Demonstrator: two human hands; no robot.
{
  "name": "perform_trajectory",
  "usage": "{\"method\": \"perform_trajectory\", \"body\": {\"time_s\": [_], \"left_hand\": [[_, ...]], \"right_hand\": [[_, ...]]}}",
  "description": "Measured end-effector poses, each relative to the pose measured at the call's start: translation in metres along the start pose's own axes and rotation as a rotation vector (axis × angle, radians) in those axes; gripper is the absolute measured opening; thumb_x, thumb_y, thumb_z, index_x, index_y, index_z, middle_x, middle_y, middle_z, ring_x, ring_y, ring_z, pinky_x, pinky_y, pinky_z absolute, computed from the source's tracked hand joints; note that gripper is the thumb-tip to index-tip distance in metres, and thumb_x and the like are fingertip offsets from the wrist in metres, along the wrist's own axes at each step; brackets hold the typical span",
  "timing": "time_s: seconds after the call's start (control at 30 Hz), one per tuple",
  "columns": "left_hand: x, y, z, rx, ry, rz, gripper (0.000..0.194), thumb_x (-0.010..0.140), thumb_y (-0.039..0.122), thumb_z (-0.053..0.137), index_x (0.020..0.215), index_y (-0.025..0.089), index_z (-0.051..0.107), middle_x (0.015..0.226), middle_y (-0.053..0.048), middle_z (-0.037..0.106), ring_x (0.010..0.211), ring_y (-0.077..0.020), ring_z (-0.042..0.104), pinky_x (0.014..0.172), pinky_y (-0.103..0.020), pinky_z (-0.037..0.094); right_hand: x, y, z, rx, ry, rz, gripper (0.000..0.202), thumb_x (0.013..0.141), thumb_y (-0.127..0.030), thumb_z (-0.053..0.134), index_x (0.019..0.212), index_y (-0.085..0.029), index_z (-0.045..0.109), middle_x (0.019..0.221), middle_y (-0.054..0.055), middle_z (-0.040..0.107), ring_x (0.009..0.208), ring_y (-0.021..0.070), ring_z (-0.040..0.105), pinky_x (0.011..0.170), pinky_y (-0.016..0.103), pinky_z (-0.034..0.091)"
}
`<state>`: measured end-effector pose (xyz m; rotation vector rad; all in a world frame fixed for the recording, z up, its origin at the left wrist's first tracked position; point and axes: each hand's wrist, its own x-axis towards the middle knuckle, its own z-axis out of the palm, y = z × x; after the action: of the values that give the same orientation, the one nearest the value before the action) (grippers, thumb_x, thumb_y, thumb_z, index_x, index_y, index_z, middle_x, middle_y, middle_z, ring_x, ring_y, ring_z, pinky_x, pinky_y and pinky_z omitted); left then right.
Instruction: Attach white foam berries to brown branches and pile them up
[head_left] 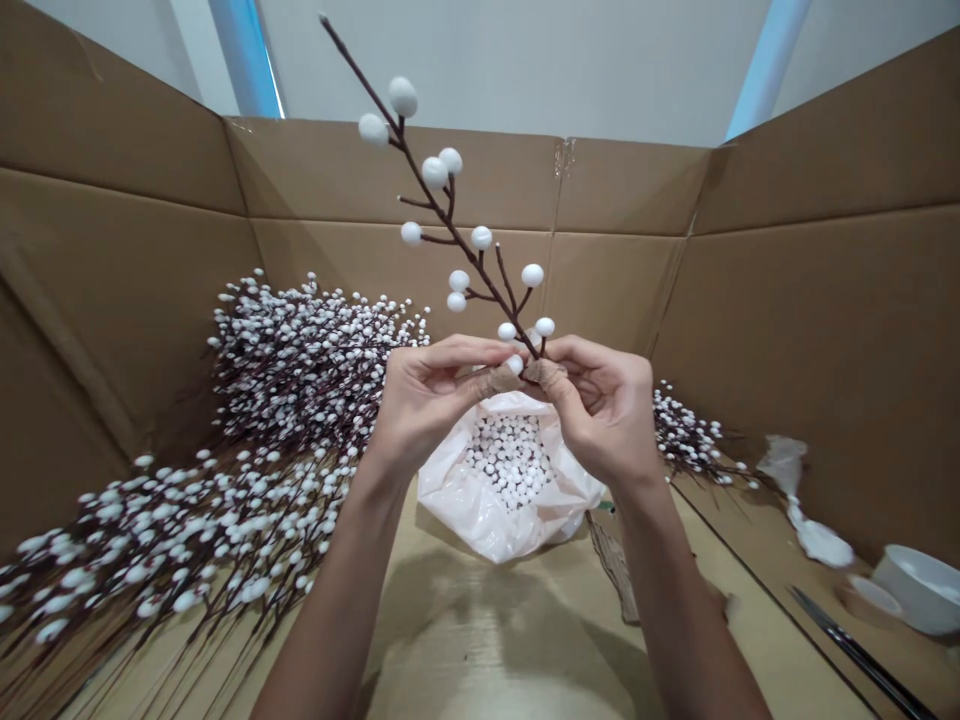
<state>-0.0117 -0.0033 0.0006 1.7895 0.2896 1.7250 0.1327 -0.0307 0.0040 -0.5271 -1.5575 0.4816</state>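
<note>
A dark brown twig [435,200] with several white foam balls on its side stems rises up and to the left in front of me. My right hand [604,405] pinches its lower end. My left hand [427,395] meets it there, fingertips on a small white ball [514,364] at the twig's base. Both thumbs wear tan tape. Right under the hands lies an open pink-white plastic bag [480,505] filled with loose white balls.
A big pile of finished white-balled twigs [247,450] covers the left of the cardboard floor; a smaller bunch [686,435] lies behind my right hand. Cardboard walls [817,330] ring the space. At right are a white bowl [919,585], crumpled plastic [806,510] and dark tongs [855,650].
</note>
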Motion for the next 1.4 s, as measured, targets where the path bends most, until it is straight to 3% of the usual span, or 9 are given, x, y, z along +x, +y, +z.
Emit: {"method": "perform_trajectory", "body": {"time_s": [0.3, 0.5, 0.63, 0.7, 0.8, 0.9, 1.1, 1.27, 1.4], "left_hand": [[0.0, -0.001, -0.005, -0.143, 0.029, -0.119, 0.016, 0.07, 0.011, 0.075, 0.082, 0.021, 0.076, 0.086, -0.002, 0.076, 0.078, -0.014, 0.07, 0.073, -0.022, 0.058], [0.002, 0.001, -0.007, -0.181, 0.021, -0.203, 0.019, 0.069, 0.014, 0.076, 0.086, 0.022, 0.075, 0.09, -0.002, 0.076, 0.083, -0.0131, 0.07, 0.077, -0.019, 0.056], [0.002, 0.009, -0.014, -0.172, 0.019, -0.295, 0.024, 0.069, 0.022, 0.078, 0.092, 0.021, 0.074, 0.099, -0.004, 0.074, 0.09, -0.0159, 0.069, 0.08, -0.022, 0.055], [0.002, 0.013, -0.018, -0.113, -0.046, -0.37, 0.029, 0.07, 0.025, 0.077, 0.098, 0.021, 0.072, 0.103, -0.006, 0.073, 0.092, -0.0168, 0.068, 0.08, -0.022, 0.055], [0.001, 0.016, -0.019, 0.048, -0.271, -0.513, 0.036, 0.07, 0.025, 0.076, 0.105, 0.019, 0.07, 0.103, -0.007, 0.072, 0.093, -0.0181, 0.067, 0.079, -0.024, 0.054], [-0.001, 0.013, -0.01, 0.202, -0.442, -0.52, 0.029, 0.072, 0.028, 0.073, 0.097, 0.015, 0.072, 0.096, -0.009, 0.073, 0.086, -0.0192, 0.066, 0.073, -0.027, 0.054], [-0.004, 0.004, 0.004, 0.368, -0.406, -0.42, 0.022, 0.077, 0.03, 0.063, 0.072, 0.011, 0.071, 0.067, -0.005, 0.067, 0.066, -0.0157, 0.061, 0.06, -0.025, 0.05], [-0.002, -0.002, 0.002, 0.252, -0.427, -0.49, 0.021, 0.073, 0.031, 0.067, 0.077, 0.012, 0.072, 0.075, -0.006, 0.07, 0.069, -0.0161, 0.063, 0.065, -0.027, 0.052], [-0.003, -0.008, 0.009, 0.153, -0.401, -0.492, 0.015, 0.07, 0.028, 0.07, 0.07, 0.013, 0.072, 0.065, -0.004, 0.068, 0.061, -0.0149, 0.062, 0.061, -0.027, 0.052]], "right_hand": [[0.004, -0.004, -0.007, 0.17, -0.117, 0.166, 0.011, 0.078, -0.027, 0.066, 0.077, -0.016, 0.065, 0.075, 0.002, 0.066, 0.075, 0.0145, 0.066, 0.074, 0.029, 0.056], [0.004, -0.007, -0.012, 0.08, -0.197, 0.286, 0.014, 0.076, -0.03, 0.068, 0.074, -0.016, 0.067, 0.075, 0.003, 0.067, 0.073, 0.014, 0.063, 0.069, 0.029, 0.052], [0.006, -0.003, -0.014, 0.171, -0.189, 0.351, 0.013, 0.075, -0.029, 0.069, 0.076, -0.017, 0.07, 0.077, 0.004, 0.069, 0.073, 0.0149, 0.063, 0.07, 0.031, 0.051], [0.008, 0.0, -0.015, 0.236, -0.131, 0.36, 0.011, 0.073, -0.028, 0.071, 0.074, -0.018, 0.071, 0.076, 0.004, 0.069, 0.072, 0.0143, 0.063, 0.069, 0.03, 0.05], [0.01, 0.004, -0.016, 0.318, -0.028, 0.363, 0.011, 0.066, -0.028, 0.076, 0.069, -0.019, 0.071, 0.076, 0.003, 0.069, 0.071, 0.0135, 0.062, 0.07, 0.029, 0.049], [0.011, 0.007, -0.014, 0.332, 0.044, 0.377, 0.015, 0.06, -0.03, 0.08, 0.066, -0.02, 0.071, 0.074, 0.003, 0.068, 0.071, 0.0137, 0.06, 0.069, 0.03, 0.048], [0.012, 0.008, -0.013, 0.253, 0.008, 0.377, 0.018, 0.06, -0.034, 0.079, 0.066, -0.019, 0.07, 0.072, 0.002, 0.067, 0.069, 0.0134, 0.059, 0.074, 0.033, 0.047], [0.012, 0.005, -0.03, 0.087, -0.024, 0.327, 0.031, 0.06, -0.032, 0.08, 0.083, -0.018, 0.066, 0.087, 0.004, 0.066, 0.082, 0.0165, 0.061, 0.082, 0.035, 0.048], [0.01, 0.001, -0.044, 0.12, -0.193, 0.344, 0.052, 0.062, -0.027, 0.079, 0.11, -0.022, 0.06, 0.117, 0.008, 0.059, 0.107, 0.0208, 0.057, 0.089, 0.035, 0.048]]}}
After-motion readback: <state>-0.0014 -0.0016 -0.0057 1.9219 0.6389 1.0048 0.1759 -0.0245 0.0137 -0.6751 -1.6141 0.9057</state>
